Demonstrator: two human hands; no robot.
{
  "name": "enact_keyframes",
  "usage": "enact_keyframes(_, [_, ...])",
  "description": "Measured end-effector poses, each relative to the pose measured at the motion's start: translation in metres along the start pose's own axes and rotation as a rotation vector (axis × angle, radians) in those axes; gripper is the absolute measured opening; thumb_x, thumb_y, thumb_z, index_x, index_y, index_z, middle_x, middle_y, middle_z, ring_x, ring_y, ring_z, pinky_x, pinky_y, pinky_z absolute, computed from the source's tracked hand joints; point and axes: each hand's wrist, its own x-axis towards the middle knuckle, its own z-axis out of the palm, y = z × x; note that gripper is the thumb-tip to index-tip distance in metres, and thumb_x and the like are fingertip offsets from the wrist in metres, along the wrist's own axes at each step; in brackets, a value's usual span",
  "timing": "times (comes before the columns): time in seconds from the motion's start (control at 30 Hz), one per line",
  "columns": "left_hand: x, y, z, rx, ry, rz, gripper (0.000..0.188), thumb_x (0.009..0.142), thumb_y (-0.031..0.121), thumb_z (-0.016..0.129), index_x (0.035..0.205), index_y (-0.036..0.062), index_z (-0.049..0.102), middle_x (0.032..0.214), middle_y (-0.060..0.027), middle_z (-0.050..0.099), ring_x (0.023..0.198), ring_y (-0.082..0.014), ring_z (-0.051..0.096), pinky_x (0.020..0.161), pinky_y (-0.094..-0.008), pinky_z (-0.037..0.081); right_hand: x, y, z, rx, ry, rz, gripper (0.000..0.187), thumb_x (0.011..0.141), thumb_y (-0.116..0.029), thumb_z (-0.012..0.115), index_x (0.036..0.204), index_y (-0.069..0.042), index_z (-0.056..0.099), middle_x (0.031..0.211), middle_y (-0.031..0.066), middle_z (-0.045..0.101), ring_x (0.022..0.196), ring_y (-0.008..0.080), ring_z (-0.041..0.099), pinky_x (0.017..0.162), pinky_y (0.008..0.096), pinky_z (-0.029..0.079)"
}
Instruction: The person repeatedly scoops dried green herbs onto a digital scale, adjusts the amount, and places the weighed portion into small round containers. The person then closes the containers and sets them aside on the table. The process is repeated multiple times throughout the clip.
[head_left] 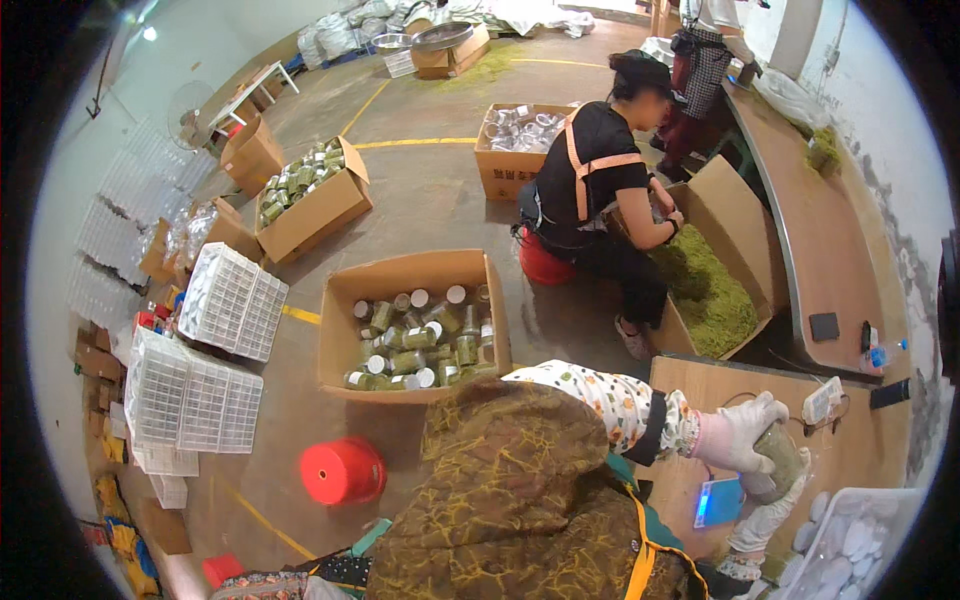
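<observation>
My left hand, in a white glove with a spotted sleeve, grips the top of a clear jar packed with green leaves. My right hand, also gloved, cups the same jar from below. The jar hovers over a wooden table, just right of a small blue scale. A white tray of pale lids lies at the lower right, next to my right hand. A small white device rests on the table beyond the jar.
A person in a black shirt crouches by an open box of green leaves. A cardboard box of filled jars, another further back, white plastic crates, a red bucket and a curved wooden counter surround me.
</observation>
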Motion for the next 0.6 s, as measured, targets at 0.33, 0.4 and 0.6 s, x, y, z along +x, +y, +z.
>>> enact_keyframes(0.33, [-0.052,-0.032,-0.052,0.473,0.108,0.777,0.064,0.06,0.023,0.089,0.116,0.0167,0.059,0.127,-0.0195,0.054,0.113,-0.0444,0.055,0.091,-0.0516,0.053,0.0,0.008,0.06,-0.013,-0.329,0.131,0.085,0.099,-0.069,0.034,0.152,-0.002,0.035,0.151,0.0135,0.046,0.137,0.0274,0.046,0.117,0.042,0.034])
enact_keyframes(0.4, [-0.051,-0.034,-0.053,0.5,0.148,0.856,0.068,0.059,0.02,0.088,0.118,0.0193,0.056,0.124,-0.0177,0.055,0.108,-0.0457,0.058,0.089,-0.0524,0.055,-0.003,0.006,0.06,0.04,-0.328,0.136,0.082,0.098,-0.067,0.039,0.148,-0.002,0.04,0.148,0.0135,0.047,0.135,0.0252,0.047,0.114,0.0403,0.038])
enact_keyframes(0.6, [-0.04,-0.033,-0.051,0.439,0.224,0.914,0.078,0.062,0.022,0.093,0.126,0.0224,0.05,0.125,-0.0179,0.052,0.111,-0.0457,0.057,0.09,-0.0527,0.054,-0.012,-0.008,0.073,-0.088,-0.272,-0.038,0.085,0.092,-0.068,0.053,0.145,-0.002,0.044,0.138,0.0109,0.054,0.126,0.022,0.054,0.108,0.038,0.044])
